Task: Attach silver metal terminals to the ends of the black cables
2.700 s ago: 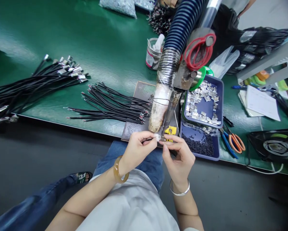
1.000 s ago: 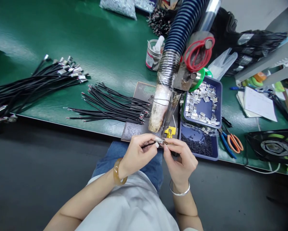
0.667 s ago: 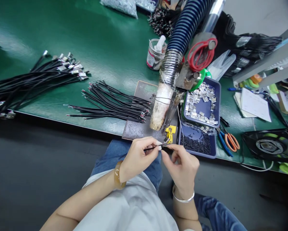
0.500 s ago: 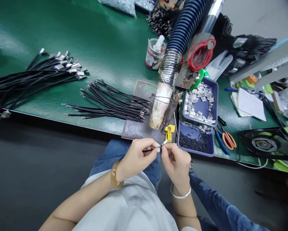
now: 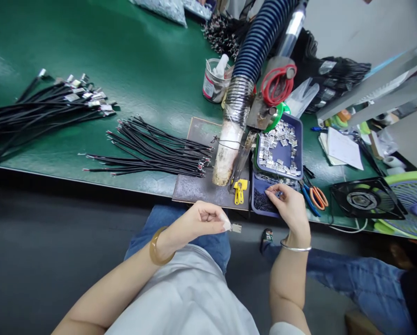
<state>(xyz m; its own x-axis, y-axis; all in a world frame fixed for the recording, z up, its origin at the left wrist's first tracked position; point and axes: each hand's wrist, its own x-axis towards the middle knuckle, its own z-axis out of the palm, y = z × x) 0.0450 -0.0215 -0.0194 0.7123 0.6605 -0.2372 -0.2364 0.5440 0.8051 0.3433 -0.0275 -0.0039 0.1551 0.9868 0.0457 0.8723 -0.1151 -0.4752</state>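
A worker's left hand (image 5: pixel 205 219), curled with thumb and fingertips pinched tight, grips a metal connector (image 5: pixel 236 228) that juts out toward 3 o'clock, held in the air in front of the near edge of the green counter (image 5: pixel 124 56). Also at 3 o'clock, well apart, the right hand (image 5: pixel 290 207) reaches into the lower tray (image 5: pixel 267 214), thumb and forefinger drawn close together among small black pieces (image 5: pixel 261 202); whether they have hold of one cannot be told. At the right hand's 12 o'clock, the upper tray (image 5: pixel 281 150) bears loose metal parts (image 5: pixel 265 150). Orange-handled pliers (image 5: pixel 319 198) lie near at 3 o'clock, a black fan (image 5: pixel 363 200) beyond them, and papers (image 5: pixel 346 148) between 1 and 2 o'clock. From the left hand, a yellow clip (image 5: pixel 241 191) sits at 2 o'clock on a dark board (image 5: pixel 197 190), near the stained tip of a white tube (image 5: pixel 226 156) at 1 o'clock. Black cables (image 5: pixel 152 149) lie side by side at 11 o'clock, one end of the bunch over the board; farther out at 10 o'clock is a pile of metal-tipped cables (image 5: pixel 44 109). Another person's denim-clad leg (image 5: pixel 354 274) stretches across at the right hand's 4 o'clock.
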